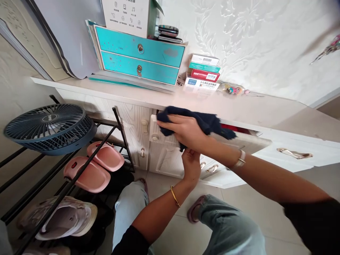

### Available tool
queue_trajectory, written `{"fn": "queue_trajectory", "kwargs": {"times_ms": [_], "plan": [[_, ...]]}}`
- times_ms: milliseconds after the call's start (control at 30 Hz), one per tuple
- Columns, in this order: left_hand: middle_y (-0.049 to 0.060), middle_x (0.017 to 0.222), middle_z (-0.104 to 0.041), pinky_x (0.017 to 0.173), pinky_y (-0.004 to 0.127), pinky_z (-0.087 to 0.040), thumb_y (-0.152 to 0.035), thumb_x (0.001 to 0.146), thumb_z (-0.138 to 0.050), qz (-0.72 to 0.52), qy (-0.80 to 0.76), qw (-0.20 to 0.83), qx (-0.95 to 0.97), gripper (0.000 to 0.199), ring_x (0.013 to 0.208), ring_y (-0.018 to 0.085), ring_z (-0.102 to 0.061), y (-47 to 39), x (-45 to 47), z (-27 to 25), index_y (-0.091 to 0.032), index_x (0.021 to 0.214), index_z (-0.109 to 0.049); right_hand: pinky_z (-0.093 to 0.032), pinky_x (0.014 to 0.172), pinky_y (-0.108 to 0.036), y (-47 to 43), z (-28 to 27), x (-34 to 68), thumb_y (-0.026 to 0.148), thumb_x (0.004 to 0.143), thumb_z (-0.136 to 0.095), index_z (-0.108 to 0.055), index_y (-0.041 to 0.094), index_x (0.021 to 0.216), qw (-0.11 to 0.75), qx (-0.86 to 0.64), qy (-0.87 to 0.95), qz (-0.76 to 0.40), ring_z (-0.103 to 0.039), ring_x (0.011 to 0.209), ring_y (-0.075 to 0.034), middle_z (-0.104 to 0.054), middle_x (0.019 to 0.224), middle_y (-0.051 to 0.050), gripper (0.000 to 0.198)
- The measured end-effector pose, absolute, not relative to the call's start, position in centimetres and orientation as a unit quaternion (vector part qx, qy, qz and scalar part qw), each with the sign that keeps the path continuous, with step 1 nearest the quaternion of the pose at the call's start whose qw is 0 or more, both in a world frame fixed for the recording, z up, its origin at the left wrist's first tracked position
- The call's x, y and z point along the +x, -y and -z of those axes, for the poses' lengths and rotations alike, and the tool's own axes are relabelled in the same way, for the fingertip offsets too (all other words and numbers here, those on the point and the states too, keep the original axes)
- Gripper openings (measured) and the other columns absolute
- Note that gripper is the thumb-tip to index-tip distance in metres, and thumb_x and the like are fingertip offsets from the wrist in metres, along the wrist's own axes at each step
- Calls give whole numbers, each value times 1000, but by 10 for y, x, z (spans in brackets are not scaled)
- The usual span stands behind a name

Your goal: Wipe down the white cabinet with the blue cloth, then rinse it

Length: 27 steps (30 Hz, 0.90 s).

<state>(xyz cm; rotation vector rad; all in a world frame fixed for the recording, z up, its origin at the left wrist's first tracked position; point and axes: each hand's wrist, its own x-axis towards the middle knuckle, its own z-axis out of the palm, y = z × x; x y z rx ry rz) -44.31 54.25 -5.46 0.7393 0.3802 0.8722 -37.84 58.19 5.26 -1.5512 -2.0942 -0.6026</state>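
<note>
One cloth (203,119) | right hand (188,130): pinching it | left hand (191,164): grip can't tell | risk: hard push could slide drawer (167,139) onto fingers

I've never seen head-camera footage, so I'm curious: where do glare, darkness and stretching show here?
Head view: the glossy countertop faintly mirrors the stacked boxes; head view: the space below the pink slippers is too dark to make out fully; head view: the right forearm looks stretched, probably by a wide lens; head view: the dark cloth shows little fold detail.
</note>
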Motion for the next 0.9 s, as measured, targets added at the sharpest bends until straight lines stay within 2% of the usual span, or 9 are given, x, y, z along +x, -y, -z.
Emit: {"fn": "queue_trajectory", "kwargs": {"times_ms": [67,233,333,467,600,700,900], "plan": [[4,86,-74,83,28,-49,-46,73,-85,-416,-166,824,346,32,87,17,-64,-545,-445,53,-19,83,-71,-62,99,-34,-595,-56,-386,-7,85,-42,-72,22,133,231,-572,765,186,-73,117,-22,-77,122,-8,64],[4,79,-72,73,27,-48,-54,72,-87,-393,-169,826,366,39,78,16,-61,-548,-445,59,-17,76,-74,-59,106,-34,-563,-59,-372,-8,80,-39,-72,24,133,229,-578,756,205,-70,125,-20,-75,132,-5,70],[5,81,-74,76,27,-49,-55,73,-86,-400,-165,832,347,39,80,16,-63,-546,-442,61,-17,77,-74,-62,96,-32,-570,-61,-376,-8,77,-40,-74,20,131,228,-570,759,214,-73,117,-21,-77,125,-8,70],[6,94,-78,88,28,-51,-45,66,-92,-405,-148,850,302,38,94,18,-68,-545,-443,57,-18,87,-76,-60,84,-27,-596,-65,-390,-9,75,-38,-73,20,132,232,-578,761,180,-75,102,-18,-79,114,-7,73],[5,84,-77,84,28,-51,-48,67,-91,-399,-159,843,323,37,84,16,-67,-548,-443,57,-17,79,-75,-62,92,-30,-560,-64,-374,-7,74,-39,-75,24,129,253,-599,741,168,-74,112,-19,-77,127,-5,73],[5,89,-78,86,29,-51,-49,68,-90,-408,-153,840,323,38,88,17,-68,-548,-442,60,-17,85,-77,-63,97,-32,-542,-61,-365,-8,75,-41,-76,24,128,252,-605,734,178,-73,117,-20,-76,128,-4,71],[3,86,-76,80,26,-48,-39,70,-88,-416,-166,832,328,29,83,15,-65,-546,-441,59,-18,81,-72,-60,91,-28,-615,-61,-397,-7,83,-40,-74,20,130,223,-576,764,188,-73,111,-19,-77,119,-7,64]]}}
